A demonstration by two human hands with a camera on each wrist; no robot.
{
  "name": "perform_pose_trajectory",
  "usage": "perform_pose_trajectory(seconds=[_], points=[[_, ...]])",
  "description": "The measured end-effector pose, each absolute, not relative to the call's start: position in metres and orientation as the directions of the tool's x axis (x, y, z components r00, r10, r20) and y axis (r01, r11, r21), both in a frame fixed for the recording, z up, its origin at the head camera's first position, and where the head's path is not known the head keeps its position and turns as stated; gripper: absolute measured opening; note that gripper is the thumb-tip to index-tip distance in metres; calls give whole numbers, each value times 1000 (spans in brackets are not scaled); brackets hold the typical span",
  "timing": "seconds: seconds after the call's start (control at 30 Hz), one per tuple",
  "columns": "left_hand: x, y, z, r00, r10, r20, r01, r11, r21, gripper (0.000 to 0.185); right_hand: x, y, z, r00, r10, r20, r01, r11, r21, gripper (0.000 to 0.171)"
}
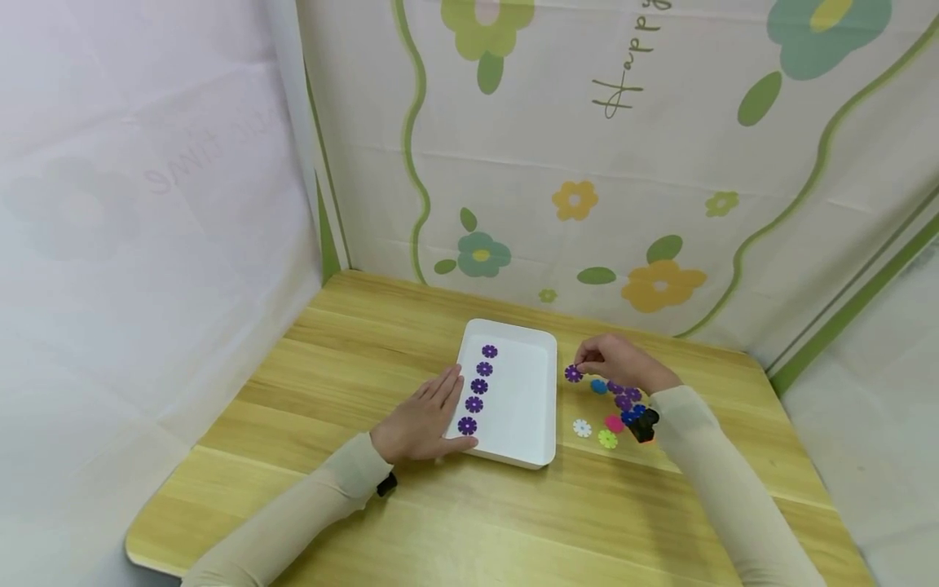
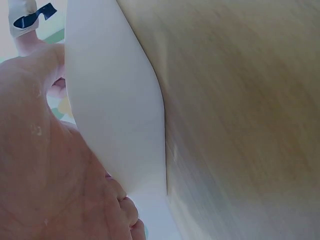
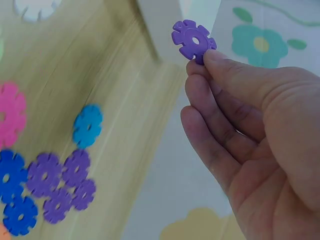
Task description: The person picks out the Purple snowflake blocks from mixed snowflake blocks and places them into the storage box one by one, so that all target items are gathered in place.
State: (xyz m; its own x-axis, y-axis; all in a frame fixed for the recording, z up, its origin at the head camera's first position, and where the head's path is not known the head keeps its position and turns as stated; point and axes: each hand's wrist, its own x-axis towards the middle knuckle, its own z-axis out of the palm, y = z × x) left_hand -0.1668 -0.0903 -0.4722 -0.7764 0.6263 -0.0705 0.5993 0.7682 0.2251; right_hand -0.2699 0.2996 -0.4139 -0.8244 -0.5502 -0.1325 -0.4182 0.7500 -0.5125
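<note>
Above table (image 1: 352, 359), purple disc (image 3: 193, 40) in right hand (image 3: 250, 130)

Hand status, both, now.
Left hand: open, resting flat against the white tray.
Right hand: pinching a purple flower disc.

Head view overhead; wrist views close, sharing tray (image 1: 546, 408).

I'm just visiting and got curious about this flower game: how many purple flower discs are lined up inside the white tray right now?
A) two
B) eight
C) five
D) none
C: the head view shows five purple discs in one column along the left side of the white tray, while the right hand pinches another purple disc outside it.
</note>
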Motion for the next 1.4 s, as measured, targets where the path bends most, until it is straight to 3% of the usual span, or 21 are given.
perform_pose_trajectory(seconds=[0.23,0.43,0.7,1.0,1.4], points=[[-167,-93,-477,-776,628,-60,598,762,249,108,-261,268,-405,-776,-616,-134,-491,724,-484,10],[-169,-91,-480,-780,622,-65,595,771,227,107,-253,240,-408,-681,-714,-163,-560,652,-511,8],[-169,-90,-480,-790,609,-74,581,782,226,109,-239,210,-418,-615,-727,-307,-542,671,-506,9],[-168,-90,-477,-787,612,-84,585,782,214,107,-231,197,-438,-582,-734,-351,-556,674,-487,10],[-168,-90,-474,-790,603,-112,577,793,197,108,-230,191,-447,-584,-728,-360,-550,681,-484,10]])
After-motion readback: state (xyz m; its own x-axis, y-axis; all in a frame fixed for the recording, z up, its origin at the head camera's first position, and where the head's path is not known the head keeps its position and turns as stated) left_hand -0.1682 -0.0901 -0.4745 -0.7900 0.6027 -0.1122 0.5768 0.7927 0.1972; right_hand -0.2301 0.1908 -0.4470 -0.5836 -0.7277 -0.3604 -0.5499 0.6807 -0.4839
